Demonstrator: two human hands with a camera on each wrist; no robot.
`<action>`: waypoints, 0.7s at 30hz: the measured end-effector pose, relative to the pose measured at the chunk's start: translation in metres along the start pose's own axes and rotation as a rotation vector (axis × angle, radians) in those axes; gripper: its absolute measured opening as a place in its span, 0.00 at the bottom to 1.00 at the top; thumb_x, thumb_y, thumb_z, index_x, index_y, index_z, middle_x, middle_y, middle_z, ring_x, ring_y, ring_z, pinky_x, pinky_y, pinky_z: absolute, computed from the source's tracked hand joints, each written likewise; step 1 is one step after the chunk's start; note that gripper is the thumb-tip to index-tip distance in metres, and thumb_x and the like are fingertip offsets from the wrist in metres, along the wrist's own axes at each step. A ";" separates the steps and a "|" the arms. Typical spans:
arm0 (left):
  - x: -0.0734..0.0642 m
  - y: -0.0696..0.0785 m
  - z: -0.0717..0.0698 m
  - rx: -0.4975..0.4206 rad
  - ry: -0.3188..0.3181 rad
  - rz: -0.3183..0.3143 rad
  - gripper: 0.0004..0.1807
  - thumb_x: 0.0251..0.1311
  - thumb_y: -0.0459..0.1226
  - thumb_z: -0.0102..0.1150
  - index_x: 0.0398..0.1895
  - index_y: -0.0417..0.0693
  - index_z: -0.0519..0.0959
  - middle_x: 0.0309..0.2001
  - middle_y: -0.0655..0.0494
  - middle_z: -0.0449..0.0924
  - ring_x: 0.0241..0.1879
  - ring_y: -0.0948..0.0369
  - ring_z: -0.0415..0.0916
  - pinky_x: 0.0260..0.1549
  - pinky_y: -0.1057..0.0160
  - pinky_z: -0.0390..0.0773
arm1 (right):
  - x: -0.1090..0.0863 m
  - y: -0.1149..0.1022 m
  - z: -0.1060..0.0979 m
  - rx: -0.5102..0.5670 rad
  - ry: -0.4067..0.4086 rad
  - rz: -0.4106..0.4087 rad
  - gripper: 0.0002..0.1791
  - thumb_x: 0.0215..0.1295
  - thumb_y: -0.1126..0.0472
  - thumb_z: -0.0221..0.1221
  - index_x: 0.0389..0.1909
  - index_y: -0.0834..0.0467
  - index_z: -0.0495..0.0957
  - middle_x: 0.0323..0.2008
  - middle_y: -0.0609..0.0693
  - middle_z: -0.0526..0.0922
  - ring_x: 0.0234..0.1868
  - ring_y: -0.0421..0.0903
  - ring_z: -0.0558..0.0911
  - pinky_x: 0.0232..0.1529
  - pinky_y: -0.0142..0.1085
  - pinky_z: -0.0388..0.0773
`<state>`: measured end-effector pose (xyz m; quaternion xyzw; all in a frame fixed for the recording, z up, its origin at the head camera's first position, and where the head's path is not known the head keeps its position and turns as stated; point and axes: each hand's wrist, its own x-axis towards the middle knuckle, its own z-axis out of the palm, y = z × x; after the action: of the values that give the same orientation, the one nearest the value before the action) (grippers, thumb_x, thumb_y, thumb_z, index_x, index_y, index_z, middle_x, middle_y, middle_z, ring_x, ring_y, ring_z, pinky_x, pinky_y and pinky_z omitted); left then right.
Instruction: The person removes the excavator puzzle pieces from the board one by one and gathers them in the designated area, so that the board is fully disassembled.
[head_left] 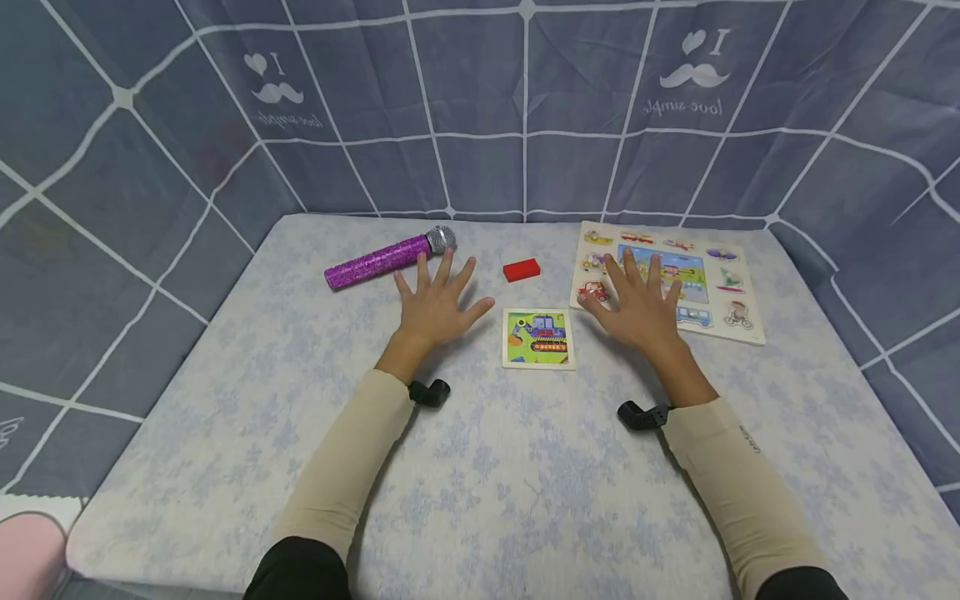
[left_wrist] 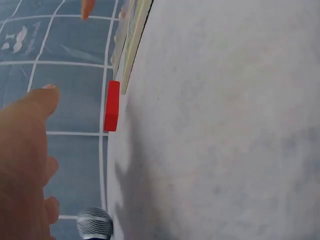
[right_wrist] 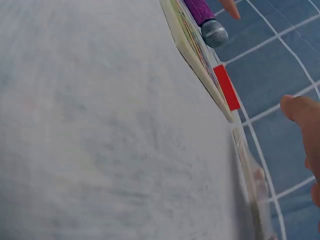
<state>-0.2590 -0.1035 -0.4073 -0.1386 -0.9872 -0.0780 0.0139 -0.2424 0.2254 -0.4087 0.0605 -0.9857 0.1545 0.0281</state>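
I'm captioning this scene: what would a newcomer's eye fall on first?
Probably the glittery purple microphone with a silver mesh head, at the back left of the pale patterned table, near the left hand. Next might come the small red rectangular block near the back middle, then the large board of colourful vehicle pictures at the back right, partly hidden by the right hand.

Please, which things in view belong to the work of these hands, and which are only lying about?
Probably in the work, nearest the left hand and right hand, both holding nothing:
microphone
red block
small puzzle
large board

Probably not, off the table:
pink object, partly in view
hanging cloth
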 end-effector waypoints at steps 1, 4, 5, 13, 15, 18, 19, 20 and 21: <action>0.000 0.001 0.000 -0.015 -0.007 0.031 0.48 0.64 0.74 0.33 0.83 0.67 0.45 0.82 0.52 0.34 0.77 0.38 0.28 0.64 0.25 0.33 | 0.000 -0.003 0.000 0.004 -0.008 -0.026 0.51 0.67 0.25 0.46 0.82 0.47 0.46 0.81 0.58 0.40 0.77 0.67 0.30 0.63 0.74 0.25; -0.003 0.005 -0.003 -0.142 -0.079 0.182 0.47 0.65 0.67 0.51 0.81 0.57 0.54 0.81 0.50 0.45 0.78 0.43 0.39 0.70 0.34 0.41 | -0.001 -0.020 -0.001 0.049 -0.053 -0.200 0.43 0.70 0.35 0.55 0.78 0.52 0.59 0.77 0.61 0.57 0.77 0.67 0.49 0.65 0.73 0.38; -0.004 0.006 -0.004 -0.195 -0.121 0.240 0.46 0.64 0.64 0.57 0.80 0.53 0.58 0.80 0.49 0.50 0.78 0.45 0.43 0.71 0.38 0.45 | -0.001 -0.028 -0.001 0.076 -0.081 -0.273 0.38 0.70 0.40 0.58 0.75 0.54 0.64 0.74 0.61 0.63 0.74 0.65 0.57 0.65 0.71 0.45; -0.011 0.007 0.002 -0.333 -0.241 0.402 0.36 0.58 0.54 0.72 0.66 0.47 0.75 0.69 0.51 0.70 0.71 0.53 0.63 0.69 0.53 0.60 | 0.018 -0.083 0.006 0.197 -0.351 -0.534 0.18 0.71 0.61 0.61 0.58 0.61 0.79 0.45 0.54 0.78 0.38 0.48 0.74 0.41 0.42 0.73; -0.011 0.006 0.003 -0.328 -0.223 0.414 0.33 0.58 0.53 0.72 0.64 0.50 0.77 0.69 0.52 0.71 0.70 0.53 0.63 0.68 0.51 0.60 | 0.026 -0.089 0.009 0.191 -0.397 -0.521 0.17 0.72 0.63 0.59 0.59 0.61 0.78 0.44 0.55 0.77 0.38 0.48 0.74 0.42 0.42 0.73; -0.011 0.006 0.005 -0.322 -0.214 0.444 0.30 0.59 0.52 0.72 0.63 0.53 0.79 0.70 0.51 0.70 0.70 0.51 0.62 0.67 0.45 0.61 | 0.035 -0.092 0.014 0.195 -0.443 -0.508 0.16 0.72 0.65 0.56 0.59 0.61 0.76 0.40 0.55 0.77 0.36 0.49 0.73 0.41 0.43 0.72; -0.011 0.006 0.006 -0.320 -0.214 0.453 0.29 0.59 0.52 0.72 0.62 0.53 0.79 0.71 0.51 0.69 0.70 0.50 0.62 0.67 0.44 0.61 | 0.037 -0.093 0.016 0.203 -0.455 -0.496 0.16 0.72 0.66 0.55 0.59 0.61 0.76 0.38 0.55 0.77 0.34 0.50 0.73 0.39 0.43 0.72; -0.011 0.006 0.008 -0.322 -0.213 0.465 0.28 0.59 0.51 0.72 0.61 0.53 0.80 0.71 0.50 0.69 0.70 0.50 0.63 0.66 0.43 0.61 | 0.038 -0.093 0.019 0.212 -0.464 -0.480 0.16 0.72 0.66 0.54 0.59 0.60 0.76 0.36 0.54 0.77 0.33 0.50 0.73 0.37 0.43 0.71; -0.011 0.006 0.009 -0.321 -0.213 0.472 0.27 0.59 0.51 0.71 0.61 0.54 0.81 0.71 0.50 0.69 0.70 0.49 0.63 0.66 0.42 0.62 | 0.039 -0.092 0.022 0.221 -0.468 -0.469 0.16 0.72 0.67 0.54 0.58 0.58 0.75 0.35 0.53 0.76 0.32 0.49 0.72 0.36 0.43 0.70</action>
<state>-0.2467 -0.0989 -0.4157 -0.3721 -0.8985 -0.2128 -0.0942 -0.2702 0.1270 -0.3987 0.3220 -0.9020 0.2315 -0.1705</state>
